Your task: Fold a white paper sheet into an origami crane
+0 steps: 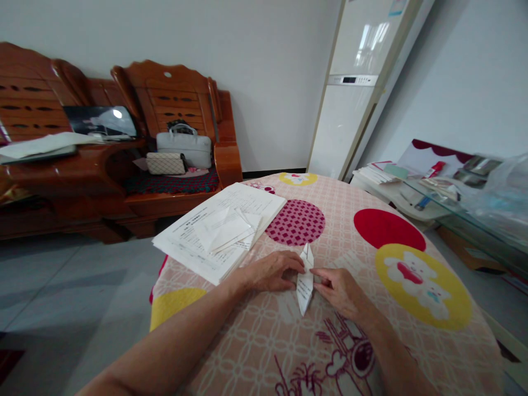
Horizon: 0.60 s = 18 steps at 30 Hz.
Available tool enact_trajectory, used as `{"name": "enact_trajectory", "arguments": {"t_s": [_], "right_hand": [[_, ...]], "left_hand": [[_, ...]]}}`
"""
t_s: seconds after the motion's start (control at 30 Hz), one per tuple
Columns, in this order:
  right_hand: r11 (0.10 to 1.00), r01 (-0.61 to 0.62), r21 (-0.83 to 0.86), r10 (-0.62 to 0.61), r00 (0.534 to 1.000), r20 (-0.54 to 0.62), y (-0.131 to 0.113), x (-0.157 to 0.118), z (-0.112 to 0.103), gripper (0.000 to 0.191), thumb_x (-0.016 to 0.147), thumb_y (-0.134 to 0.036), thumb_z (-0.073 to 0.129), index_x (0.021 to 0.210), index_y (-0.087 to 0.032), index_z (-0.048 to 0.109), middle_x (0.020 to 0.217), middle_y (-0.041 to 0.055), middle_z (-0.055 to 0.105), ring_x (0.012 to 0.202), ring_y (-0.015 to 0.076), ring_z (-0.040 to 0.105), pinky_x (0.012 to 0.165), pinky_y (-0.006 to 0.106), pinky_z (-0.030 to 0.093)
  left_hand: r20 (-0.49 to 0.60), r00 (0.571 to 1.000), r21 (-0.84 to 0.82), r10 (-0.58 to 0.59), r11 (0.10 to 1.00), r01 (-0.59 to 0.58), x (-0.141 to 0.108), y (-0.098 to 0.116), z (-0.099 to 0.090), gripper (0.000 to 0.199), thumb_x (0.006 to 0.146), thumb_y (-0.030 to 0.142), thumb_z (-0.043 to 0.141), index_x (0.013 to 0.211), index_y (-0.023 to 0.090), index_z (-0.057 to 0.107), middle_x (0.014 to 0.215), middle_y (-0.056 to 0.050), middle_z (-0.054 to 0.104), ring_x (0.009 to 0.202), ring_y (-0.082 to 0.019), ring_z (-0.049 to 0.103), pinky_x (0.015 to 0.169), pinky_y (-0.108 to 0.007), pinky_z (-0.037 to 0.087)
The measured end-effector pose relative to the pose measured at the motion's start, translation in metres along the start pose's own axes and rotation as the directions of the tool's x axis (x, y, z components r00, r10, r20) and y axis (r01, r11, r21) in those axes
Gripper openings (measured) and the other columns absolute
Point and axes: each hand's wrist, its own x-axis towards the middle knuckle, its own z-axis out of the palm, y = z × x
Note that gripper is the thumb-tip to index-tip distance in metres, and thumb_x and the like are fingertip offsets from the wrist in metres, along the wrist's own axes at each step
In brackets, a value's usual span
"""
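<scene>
A narrow piece of folded printed paper (305,286), pointed at both ends, stands out white against the patterned tablecloth (256,341). My left hand (276,271) is closed at its left edge, with thumb and fingertips on the paper. From the other side, my right hand (340,290) pinches its right edge between thumb and forefinger. Left of my hands lies a stack of printed sheets (193,247). On top of that stack rest a few folded paper pieces (233,228).
Behind the table is a wooden armchair (173,82) holding a light handbag (185,147) and a quilted purse (165,163). A tall white air conditioner (350,110) stands at the back. At right, a glass-topped side table (462,212) carries papers, a metal pot and plastic bags.
</scene>
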Motion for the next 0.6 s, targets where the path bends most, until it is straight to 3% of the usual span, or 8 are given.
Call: {"name": "enact_trajectory", "arguments": {"t_s": [0.2,0.37,0.47,0.6], "right_hand": [[0.991,0.048,-0.122,-0.042,0.998,0.052,-0.0029,0.0014,0.0008,0.025,0.082,-0.018,0.053,0.091,-0.021,0.077,0.075,0.0057,0.074,0.068,0.0194,0.065,0.063,0.025,0.043],[0.958,0.064,-0.280,-0.031,0.992,0.122,-0.0078,0.0013,0.0003,0.025,0.085,-0.017,0.050,0.089,-0.020,0.075,0.082,0.0065,0.073,0.072,0.0174,0.064,0.064,0.024,0.041],[0.921,0.065,-0.383,-0.012,0.990,0.137,-0.0100,0.0005,-0.0004,0.022,0.085,-0.016,0.052,0.080,-0.019,0.073,0.075,0.0053,0.070,0.066,0.0157,0.060,0.061,0.024,0.037],[0.928,0.078,-0.363,-0.034,0.991,0.126,-0.0053,0.0007,-0.0001,0.021,0.085,-0.016,0.053,0.074,-0.018,0.071,0.072,0.0043,0.067,0.064,0.0145,0.057,0.060,0.025,0.034]], "left_hand": [[-0.008,1.000,0.078,-0.016,0.997,0.017,0.0007,0.0077,0.0007,0.038,0.073,0.024,0.072,0.109,0.016,0.063,0.108,-0.011,0.062,0.100,-0.025,0.058,0.088,-0.032,0.044],[0.010,1.000,0.135,0.017,0.991,-0.019,0.0004,0.0107,0.0018,0.028,0.078,0.014,0.062,0.106,0.017,0.066,0.113,-0.011,0.062,0.103,-0.023,0.058,0.090,-0.030,0.045],[0.016,0.999,0.148,0.046,0.988,-0.048,0.0005,0.0096,0.0027,0.021,0.082,0.013,0.057,0.099,0.016,0.069,0.109,-0.012,0.064,0.100,-0.022,0.060,0.088,-0.028,0.045],[-0.037,0.999,0.105,0.039,0.994,-0.035,0.0012,0.0072,0.0062,0.017,0.087,0.015,0.054,0.091,0.015,0.070,0.100,-0.011,0.067,0.093,-0.019,0.062,0.082,-0.026,0.045]]}}
